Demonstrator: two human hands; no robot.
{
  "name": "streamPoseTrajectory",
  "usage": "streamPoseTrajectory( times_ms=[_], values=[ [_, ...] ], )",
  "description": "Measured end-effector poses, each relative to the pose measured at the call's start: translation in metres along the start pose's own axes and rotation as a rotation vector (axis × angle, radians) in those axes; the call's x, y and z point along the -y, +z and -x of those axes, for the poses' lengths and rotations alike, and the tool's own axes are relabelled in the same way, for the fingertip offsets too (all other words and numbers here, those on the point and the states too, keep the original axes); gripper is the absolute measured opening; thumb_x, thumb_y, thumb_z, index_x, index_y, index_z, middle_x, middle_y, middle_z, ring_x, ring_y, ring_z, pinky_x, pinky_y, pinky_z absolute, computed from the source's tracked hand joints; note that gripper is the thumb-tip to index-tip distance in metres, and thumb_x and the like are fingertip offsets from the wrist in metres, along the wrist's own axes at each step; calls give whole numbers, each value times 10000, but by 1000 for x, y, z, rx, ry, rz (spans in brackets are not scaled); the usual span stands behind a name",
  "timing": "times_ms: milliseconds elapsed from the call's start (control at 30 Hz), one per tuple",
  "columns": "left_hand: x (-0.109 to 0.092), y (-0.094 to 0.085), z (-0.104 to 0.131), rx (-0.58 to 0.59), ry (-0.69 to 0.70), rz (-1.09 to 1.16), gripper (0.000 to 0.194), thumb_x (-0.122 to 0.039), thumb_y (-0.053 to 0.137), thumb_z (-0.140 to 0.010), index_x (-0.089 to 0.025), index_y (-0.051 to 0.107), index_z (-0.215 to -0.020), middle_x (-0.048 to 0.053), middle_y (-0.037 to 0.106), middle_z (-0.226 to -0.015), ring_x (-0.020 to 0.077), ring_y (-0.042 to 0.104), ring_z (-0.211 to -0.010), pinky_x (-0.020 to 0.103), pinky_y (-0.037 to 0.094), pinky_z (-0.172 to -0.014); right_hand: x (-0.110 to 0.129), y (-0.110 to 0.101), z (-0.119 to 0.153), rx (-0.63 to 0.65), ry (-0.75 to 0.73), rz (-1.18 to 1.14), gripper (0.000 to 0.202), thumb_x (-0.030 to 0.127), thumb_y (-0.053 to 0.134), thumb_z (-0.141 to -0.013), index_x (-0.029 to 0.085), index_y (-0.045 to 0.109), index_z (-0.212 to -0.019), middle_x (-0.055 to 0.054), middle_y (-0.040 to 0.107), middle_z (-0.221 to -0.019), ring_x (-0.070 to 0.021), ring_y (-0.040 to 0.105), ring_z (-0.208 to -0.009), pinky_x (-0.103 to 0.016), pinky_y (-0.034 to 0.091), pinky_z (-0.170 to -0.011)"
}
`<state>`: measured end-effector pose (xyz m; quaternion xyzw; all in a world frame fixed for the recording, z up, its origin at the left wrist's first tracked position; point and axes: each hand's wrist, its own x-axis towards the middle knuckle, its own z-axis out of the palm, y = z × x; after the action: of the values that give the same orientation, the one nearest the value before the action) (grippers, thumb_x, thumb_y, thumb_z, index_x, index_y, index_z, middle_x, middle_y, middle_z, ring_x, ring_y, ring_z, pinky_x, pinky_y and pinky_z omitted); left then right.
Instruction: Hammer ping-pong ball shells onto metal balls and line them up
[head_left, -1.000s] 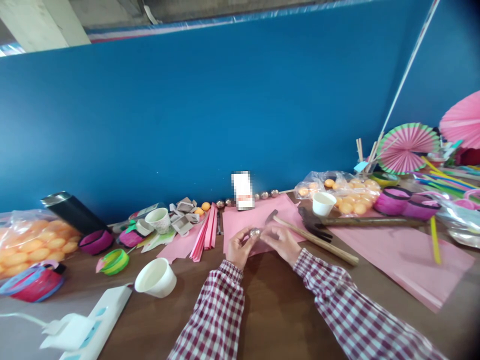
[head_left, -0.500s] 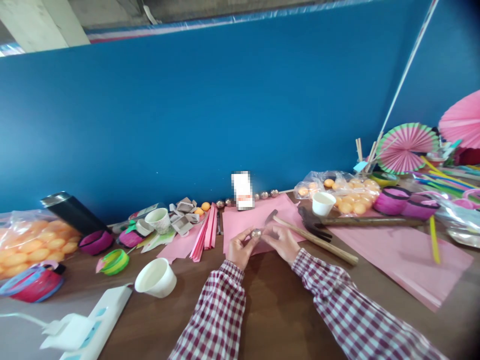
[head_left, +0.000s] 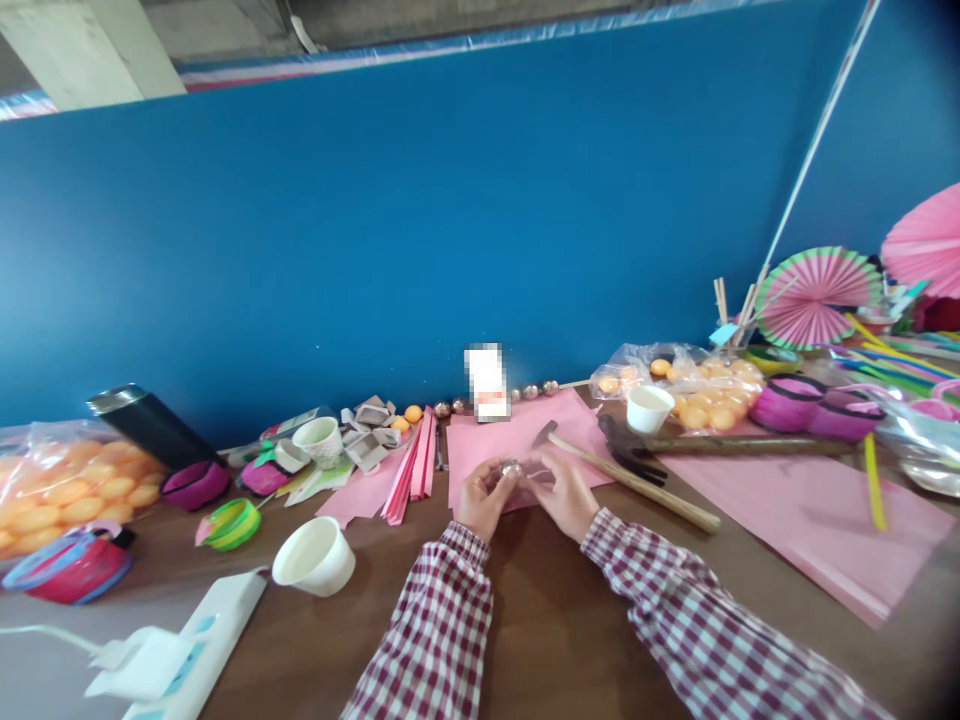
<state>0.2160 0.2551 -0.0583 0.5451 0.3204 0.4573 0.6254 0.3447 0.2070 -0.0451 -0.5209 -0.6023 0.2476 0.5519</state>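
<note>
A small shiny silvery ball (head_left: pixel 511 469) is pinched between the thumb and fingers of my left hand (head_left: pixel 482 497). My right hand (head_left: pixel 564 494) is beside it on the right, its thumb and fingers closed near the ball; what they hold, if anything, is too small to tell. Both hands are over the front edge of a pink sheet (head_left: pixel 480 450). Several similar silvery balls (head_left: pixel 531 391) stand in a row along the blue wall. A hammer (head_left: pixel 637 480) lies right of my right hand, its head on the pink sheet.
White cups (head_left: pixel 315 556) stand left and back right (head_left: pixel 649 408). Bags of orange balls (head_left: pixel 82 490) lie at both sides. A power strip (head_left: pixel 217 630) is at the front left, a black claw tool (head_left: pixel 630 450) right, and folded pink paper (head_left: pixel 411 465) left of the sheet.
My right hand has shifted slightly left, nearer the ball. My left hand still grips the ball. The camera view has moved very slightly.
</note>
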Motion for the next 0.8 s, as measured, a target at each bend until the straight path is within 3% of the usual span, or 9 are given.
streamPoseTrajectory(
  times_ms=[167, 300, 367, 500, 600, 800],
  values=[
    [-2, 3, 1, -30, -36, 49, 383, -318, 658, -622, -117, 558, -932, 81, 657, -811, 147, 622, -702, 295, 511, -679, 1, -2, 1, 27, -121, 173, 238, 324, 499, -769, 188, 558, -954, -60, 593, -922, -139, 557, -753, -283, 470, -683],
    [-10, 3, 3, -85, -130, 223, 395, -339, 647, -635, -122, 566, -955, 74, 652, -821, 151, 626, -698, 312, 514, -694, 3, -22, -4, 25, -163, 476, 267, 342, 454, -793, 202, 546, -1001, -63, 595, -953, -176, 531, -870, -306, 422, -758],
    [-13, 2, 3, -104, -147, 308, 393, -342, 626, -661, -121, 568, -979, 73, 649, -823, 155, 628, -729, 323, 502, -741, 4, -35, -6, -38, -93, 750, 299, 333, 432, -802, 204, 522, -1057, -77, 573, -1018, -198, 493, -942, -321, 378, -802],
    [-14, 0, 1, -107, -123, 396, 422, -274, 665, -633, -124, 560, -1013, 75, 646, -859, 157, 622, -788, 332, 471, -819, 7, -49, -5, 25, 111, 1137, 347, 241, 410, -800, 221, 477, -1140, -92, 569, -999, -204, 492, -876, -308, 361, -718],
    [-9, -1, -1, -130, -55, 319, 499, -210, 712, -568, -146, 552, -1037, 73, 633, -939, 160, 618, -808, 350, 458, -843, 5, -49, -4, 35, 157, 1221, 360, 138, 311, -819, 239, 513, -1098, -93, 581, -946, -200, 493, -849, -296, 345, -671],
    [-7, 0, -2, -181, 55, 81, 530, -228, 727, -528, -146, 563, -1026, 82, 620, -976, 162, 618, -790, 330, 499, -766, -3, -48, -6, 6, 213, 1239, 355, 177, 292, -835, 289, 493, -1105, -86, 580, -913, -210, 499, -818, -298, 321, -613]
  ],
)
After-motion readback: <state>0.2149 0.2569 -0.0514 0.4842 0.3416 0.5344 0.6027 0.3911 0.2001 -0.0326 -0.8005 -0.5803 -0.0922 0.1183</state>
